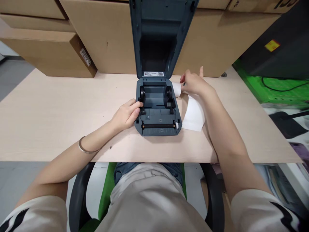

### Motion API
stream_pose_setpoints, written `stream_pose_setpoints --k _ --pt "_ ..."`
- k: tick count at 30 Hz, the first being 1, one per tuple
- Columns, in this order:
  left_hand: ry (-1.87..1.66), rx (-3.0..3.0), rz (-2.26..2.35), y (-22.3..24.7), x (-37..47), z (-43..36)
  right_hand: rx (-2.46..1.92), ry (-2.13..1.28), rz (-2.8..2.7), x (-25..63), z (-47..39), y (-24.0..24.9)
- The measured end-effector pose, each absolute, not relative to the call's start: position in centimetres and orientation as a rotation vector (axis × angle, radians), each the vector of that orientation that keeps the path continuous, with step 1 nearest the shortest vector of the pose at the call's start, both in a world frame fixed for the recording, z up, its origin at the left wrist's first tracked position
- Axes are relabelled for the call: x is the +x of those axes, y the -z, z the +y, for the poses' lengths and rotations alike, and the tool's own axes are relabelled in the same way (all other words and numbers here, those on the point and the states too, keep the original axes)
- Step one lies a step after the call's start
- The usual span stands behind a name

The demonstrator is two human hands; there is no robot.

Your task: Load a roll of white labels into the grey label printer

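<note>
A dark grey label printer [158, 112] sits on the table with its lid [158, 35] raised upright. Inside, two black roll holders [169, 93] stand apart with no roll between them, and a black roller [158, 126] runs across the front. My left hand [127, 113] is closed on the printer's left rim, fingertips over its inner edge. Just right of the printer lies a white paper roll [177, 89]. My right hand [193, 82] has its fingers bent around the roll's right end, partly hiding it. A loose strip of white paper [194, 114] trails beneath my right wrist towards me.
Cardboard boxes [113, 38] line the back of the table, one smaller box [55, 53] at the left. A dark case [267, 48] and a green box [282, 90] with a black cable are at the right. The table's front edge [154, 158] is close to my body.
</note>
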State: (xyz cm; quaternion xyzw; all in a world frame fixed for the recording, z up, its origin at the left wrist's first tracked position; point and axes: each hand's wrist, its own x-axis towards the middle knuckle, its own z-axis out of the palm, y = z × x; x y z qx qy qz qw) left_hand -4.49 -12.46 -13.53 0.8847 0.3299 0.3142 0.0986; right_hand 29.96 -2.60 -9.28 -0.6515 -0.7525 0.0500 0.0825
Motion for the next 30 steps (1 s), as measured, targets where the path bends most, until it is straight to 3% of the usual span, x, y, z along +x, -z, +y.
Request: stream_pose_setpoints --k 15,25,28,30 --pt "-0.977 2.597 0.947 14.0 -4.4 -12.3 -1.898 -0.224 -2.474 27.5 -3.4 9.5" --pt "-0.931 2.603 0.936 13.7 -4.3 -12.4 -1.696 0.406 -2.139 28.4 -8.6 1.4" --pt "-0.927 2.6 0.944 13.5 -4.3 -12.4 -1.483 0.628 -1.83 27.7 -10.2 -0.2" --pt "-0.929 2.602 0.944 13.6 -4.3 -12.4 -1.419 0.568 -1.509 27.0 -10.6 -0.3"
